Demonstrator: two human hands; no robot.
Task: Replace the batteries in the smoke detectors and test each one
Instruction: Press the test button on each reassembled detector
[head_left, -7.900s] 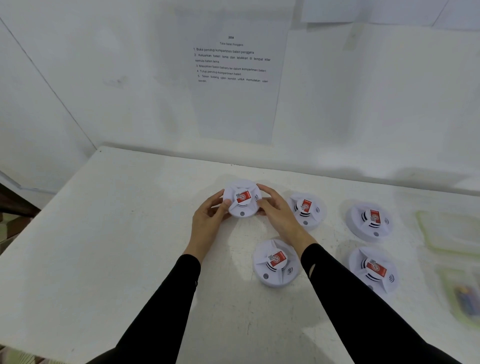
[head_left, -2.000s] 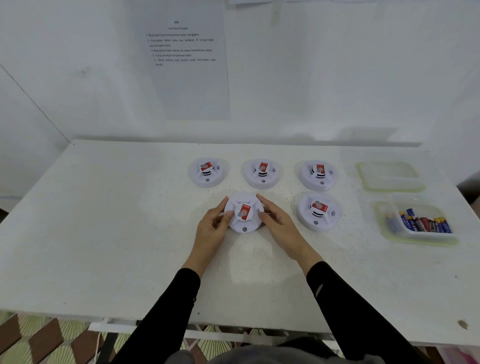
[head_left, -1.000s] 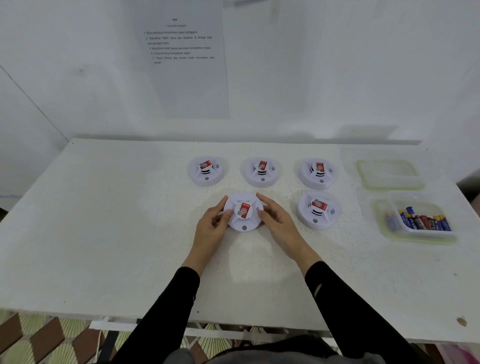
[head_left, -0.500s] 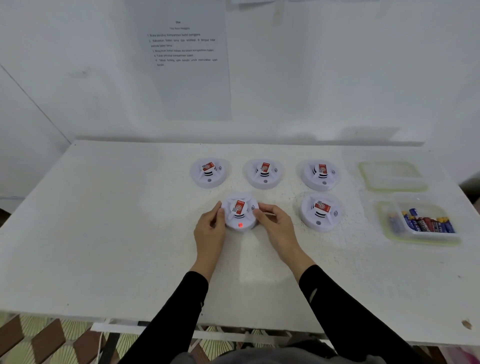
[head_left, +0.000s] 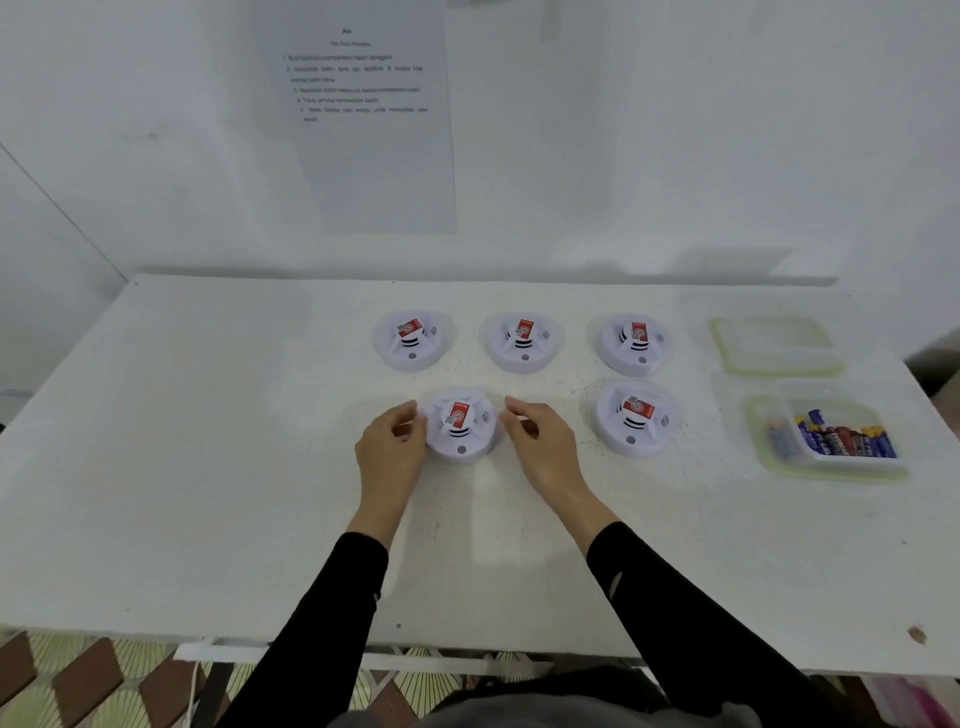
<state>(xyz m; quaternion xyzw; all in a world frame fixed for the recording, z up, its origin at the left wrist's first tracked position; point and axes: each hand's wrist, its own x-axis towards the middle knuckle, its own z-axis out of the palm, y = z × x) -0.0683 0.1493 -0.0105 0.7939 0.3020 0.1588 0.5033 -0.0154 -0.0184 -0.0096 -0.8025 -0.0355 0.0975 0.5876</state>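
Note:
Several round white smoke detectors with red labels lie on the white table (head_left: 208, 467). The nearest detector (head_left: 460, 423) sits between my hands, its small lamp dark. My left hand (head_left: 389, 449) rests just left of it, fingers curled and slightly off its rim. My right hand (head_left: 540, 447) is a little to its right, fingers apart, holding nothing. Behind stand three detectors in a row: left (head_left: 413, 340), middle (head_left: 522, 343), right (head_left: 634, 343). One more detector (head_left: 636, 418) lies to the right of my hands.
A clear tub of batteries (head_left: 831, 436) stands at the right edge, with an empty clear lid or tub (head_left: 776, 345) behind it. An instruction sheet (head_left: 363, 114) hangs on the wall. The table's front edge is close to my body.
Both hands have let go of the near detector and drawn slightly apart. The red lamp that glowed on it half a second ago is off.

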